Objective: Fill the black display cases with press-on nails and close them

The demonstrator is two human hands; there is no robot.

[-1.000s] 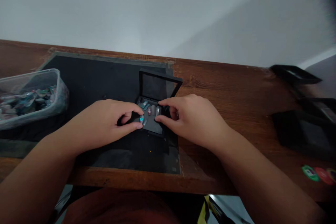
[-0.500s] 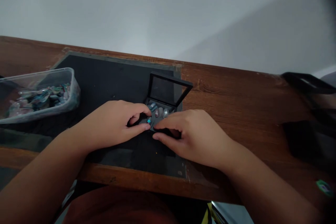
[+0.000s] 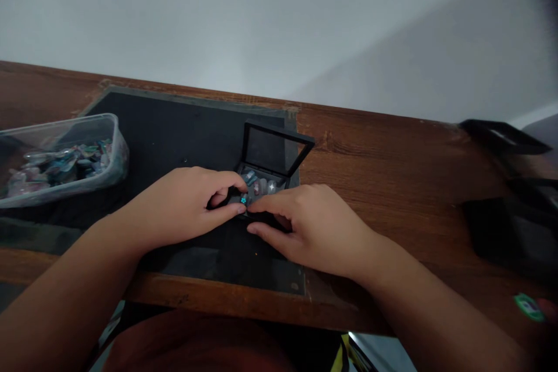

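Observation:
A small black case [image 3: 279,138] lies in front of me, its windowed lid tilted up on the far side. Inside are several press-on nails, among them a pale one [image 3: 272,186] with a white star and some bluish ones [image 3: 249,177]. My left hand [image 3: 183,200] has thumb and index finger on either side of a press-on nail with a turquoise flower [image 3: 243,200], at the case's near left. My right hand [image 3: 316,224] rests over the near right of the case; its index fingertip is beside that nail, the thumb apart below. The right hand's other fingers are hidden.
A clear plastic tub [image 3: 114,151] with many small bagged, shiny pieces stands at left. Beneath the case is a black mat [image 3: 174,122], taped to the wooden table [image 3: 370,157]. Blurred dark objects [image 3: 501,133] and a round green-rimmed item [image 3: 529,307] lie at right.
The view has shifted slightly, so everything sits a little further left. The right index finger and thumb look a bit wider apart; the left hand keeps its pose at the flower nail.

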